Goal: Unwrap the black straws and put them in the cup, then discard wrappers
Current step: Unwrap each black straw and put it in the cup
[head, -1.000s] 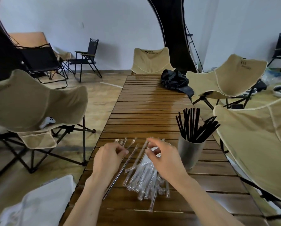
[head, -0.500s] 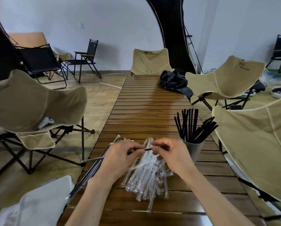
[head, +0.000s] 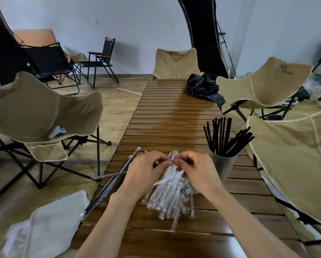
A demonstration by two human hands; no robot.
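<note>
On the slatted wooden table [head: 174, 116] my left hand [head: 146, 175] grips a wrapped black straw [head: 107, 190] that slants down to the left past the table edge. My right hand [head: 197, 170] pinches the wrapper's top end right at my left thumb and forefinger. Under both hands lies a heap of clear empty wrappers [head: 171, 198]. A few more wrapped straws [head: 116, 174] lie at the table's left edge. A grey cup [head: 222, 168] to the right of my right hand holds several unwrapped black straws [head: 223, 136].
Beige folding chairs stand to the left [head: 35, 112], at the far end [head: 174, 64] and to the right [head: 295, 155] of the table. A black bag [head: 202, 88] lies on the far right of the table. A white bag [head: 49, 226] sits low at the left.
My left hand lifted one wrapped straw off the table's left side. Both hands came together above the wrapper heap, and my right fingers closed on the straw's top end.
</note>
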